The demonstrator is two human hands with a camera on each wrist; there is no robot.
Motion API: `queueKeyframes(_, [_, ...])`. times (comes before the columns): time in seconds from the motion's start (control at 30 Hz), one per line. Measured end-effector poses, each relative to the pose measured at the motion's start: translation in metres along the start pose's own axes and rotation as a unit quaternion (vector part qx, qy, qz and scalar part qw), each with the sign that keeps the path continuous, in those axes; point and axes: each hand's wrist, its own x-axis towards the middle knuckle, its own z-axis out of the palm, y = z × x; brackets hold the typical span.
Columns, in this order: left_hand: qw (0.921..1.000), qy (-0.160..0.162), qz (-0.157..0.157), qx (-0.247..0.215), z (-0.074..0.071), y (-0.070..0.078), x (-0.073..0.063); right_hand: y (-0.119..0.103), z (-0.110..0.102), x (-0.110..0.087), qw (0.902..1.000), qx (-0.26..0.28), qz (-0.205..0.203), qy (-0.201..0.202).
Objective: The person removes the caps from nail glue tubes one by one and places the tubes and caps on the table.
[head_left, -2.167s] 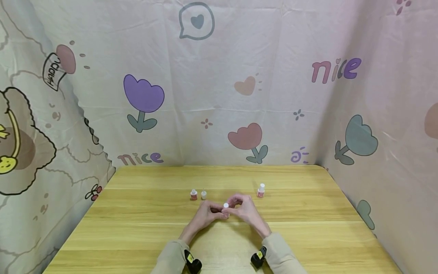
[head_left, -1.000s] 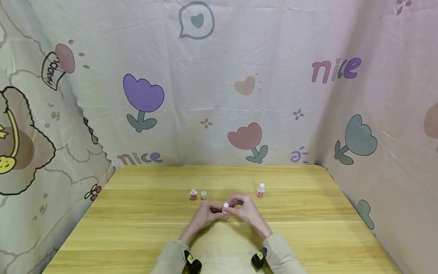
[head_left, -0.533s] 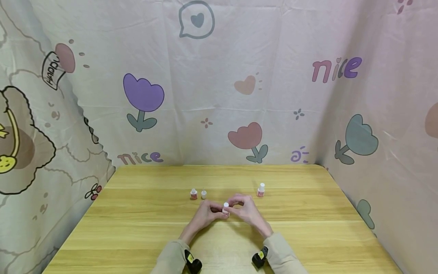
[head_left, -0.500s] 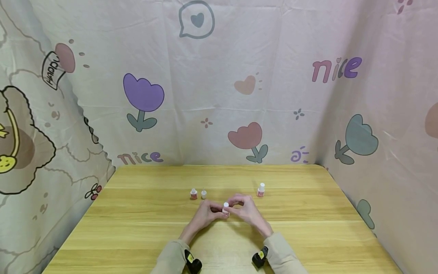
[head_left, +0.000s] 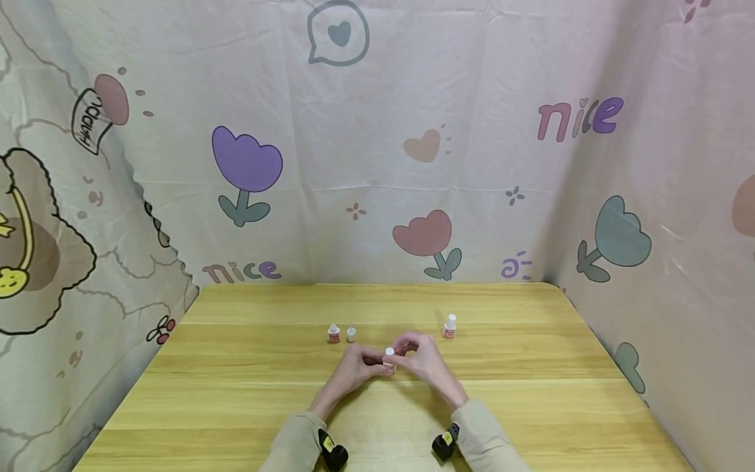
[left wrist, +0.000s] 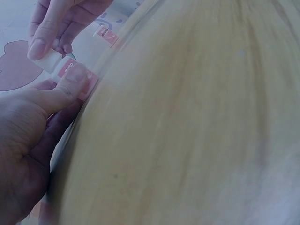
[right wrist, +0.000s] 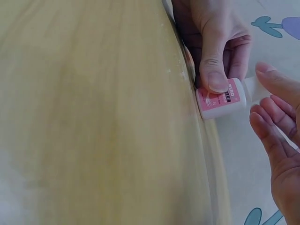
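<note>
My left hand (head_left: 351,368) grips the body of a small white glue bottle (right wrist: 219,104) with a pink label, its thumb pressed on the label in both wrist views. The bottle stands upright at the table's middle. My right hand (head_left: 426,360) pinches the white cap (right wrist: 253,89) between thumb and fingers, and the cap sits on the bottle's neck. Behind my left hand stands a similar bottle (head_left: 333,336) with its narrow top showing. Beside it a loose white cap (head_left: 351,335) rests with a thin stem pointing up.
A capped bottle (head_left: 449,327) of the same kind stands behind my right hand. The wooden table (head_left: 236,393) meets a printed cloth (head_left: 354,144) at its back edge, with more cloth on both sides. Each sleeve carries a black wrist camera (head_left: 445,442).
Both hands stay at the bottle in the same place. The right fingers shift very slightly around the cap. The other bottles and the loose cap have not moved.
</note>
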Motion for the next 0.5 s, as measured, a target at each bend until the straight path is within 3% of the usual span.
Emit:
queueKeyframes(0.33, [1.0000, 0.000, 0.001, 0.004, 0.0003, -0.0007, 0.0006, 0.0002, -0.0016, -0.0005, 0.9985, 0.013, -0.052, -0.003])
queueKeyframes(0.5, [1.0000, 0.000, -0.002, 0.004, 0.0005, -0.0006, 0.0006, 0.0017, -0.0037, -0.0005, 0.9982, 0.016, -0.055, -0.017])
